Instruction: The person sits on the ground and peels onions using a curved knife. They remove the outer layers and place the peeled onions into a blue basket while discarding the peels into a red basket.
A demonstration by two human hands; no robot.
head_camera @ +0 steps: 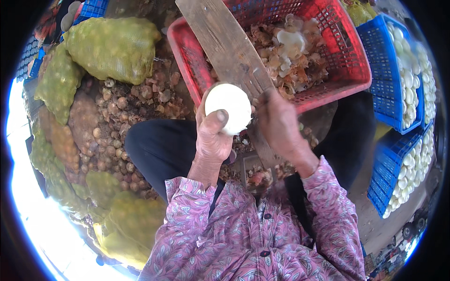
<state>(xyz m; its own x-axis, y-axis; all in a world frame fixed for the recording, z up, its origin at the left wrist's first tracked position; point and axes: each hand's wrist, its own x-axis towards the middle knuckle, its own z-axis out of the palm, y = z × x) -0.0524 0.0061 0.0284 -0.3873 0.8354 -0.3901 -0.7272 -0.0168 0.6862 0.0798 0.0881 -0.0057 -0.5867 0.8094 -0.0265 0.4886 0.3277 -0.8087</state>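
My left hand [212, 135] grips a peeled white onion [228, 109], its thumb pressed on the near side. Just right of the onion is my right hand [281, 126], blurred, with curled fingers; whether it holds something is not clear. Both hands are over a worn wooden board [232, 49] that slants across a red plastic crate [355, 66]. Onion skins and pale peelings [291, 52] lie inside the crate.
Unpeeled onions [112, 140] are heaped on the ground to my left, beside yellow-green mesh sacks [112, 49]. Blue plastic crates [385, 75] of peeled onions [407, 79] stand to my right. My bent knees [161, 144] flank the board.
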